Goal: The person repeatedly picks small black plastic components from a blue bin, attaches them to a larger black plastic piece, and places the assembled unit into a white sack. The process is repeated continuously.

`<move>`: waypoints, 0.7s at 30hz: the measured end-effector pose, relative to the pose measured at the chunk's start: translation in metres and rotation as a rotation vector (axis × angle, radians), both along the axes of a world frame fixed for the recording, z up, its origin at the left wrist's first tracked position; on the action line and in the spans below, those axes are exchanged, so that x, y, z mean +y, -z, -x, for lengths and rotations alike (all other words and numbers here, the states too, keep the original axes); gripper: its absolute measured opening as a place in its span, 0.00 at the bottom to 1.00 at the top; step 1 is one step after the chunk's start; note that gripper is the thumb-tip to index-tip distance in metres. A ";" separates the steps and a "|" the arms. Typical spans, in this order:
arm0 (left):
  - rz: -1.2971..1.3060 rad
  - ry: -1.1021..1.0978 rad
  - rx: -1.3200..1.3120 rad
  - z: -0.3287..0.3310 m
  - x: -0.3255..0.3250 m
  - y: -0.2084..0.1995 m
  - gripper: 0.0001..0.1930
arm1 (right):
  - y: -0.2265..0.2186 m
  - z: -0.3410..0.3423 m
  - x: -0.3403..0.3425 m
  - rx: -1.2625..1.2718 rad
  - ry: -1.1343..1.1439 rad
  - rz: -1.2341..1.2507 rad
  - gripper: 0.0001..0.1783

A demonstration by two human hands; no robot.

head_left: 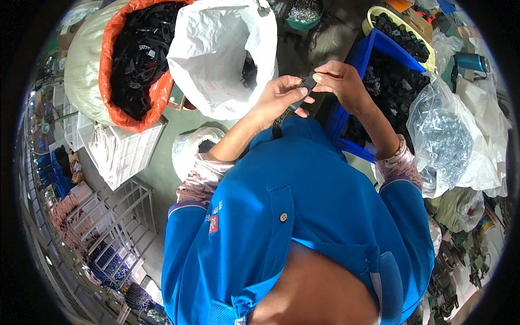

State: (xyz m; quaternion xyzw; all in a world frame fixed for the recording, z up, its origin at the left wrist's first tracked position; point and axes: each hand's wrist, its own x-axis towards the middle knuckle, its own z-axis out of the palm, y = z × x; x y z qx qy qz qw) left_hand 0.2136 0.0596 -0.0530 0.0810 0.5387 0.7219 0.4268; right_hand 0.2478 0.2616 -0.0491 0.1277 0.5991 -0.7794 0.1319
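Observation:
In front of my body, both hands meet at a small black plastic part (308,83); its exact kind does not show. My left hand (277,96) pinches it between thumb and fingers from the left. Fingertips of my right hand (342,82) close on its upper right end. Below my left hand, a dark strap-like piece (278,124) hangs down; whether it joins the held part is hidden. An open white woven sack (216,70) stands left of my hands, with some black pieces inside. To the right sits a blue crate (337,122) full of small black parts.
An orange-lined sack (106,81) of black strap-like pieces stands far left, above a white plastic basket (130,149). A yellow tub (374,12) of black parts and a clear bag (441,132) of small shiny pieces lie right. A green bowl (303,25) stands ahead.

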 end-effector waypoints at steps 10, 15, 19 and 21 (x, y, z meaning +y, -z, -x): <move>0.228 -0.015 0.285 -0.018 -0.001 -0.027 0.19 | -0.009 -0.031 -0.015 0.145 0.037 -0.086 0.09; 0.344 -0.033 0.605 -0.013 0.009 -0.030 0.14 | -0.008 -0.033 -0.003 0.153 0.113 0.092 0.09; 0.356 -0.139 0.704 -0.011 0.011 -0.025 0.10 | -0.023 -0.019 0.011 0.229 -0.040 0.093 0.10; 0.428 -0.151 0.712 -0.007 0.009 -0.030 0.12 | -0.044 0.002 0.042 0.181 -0.072 -0.088 0.12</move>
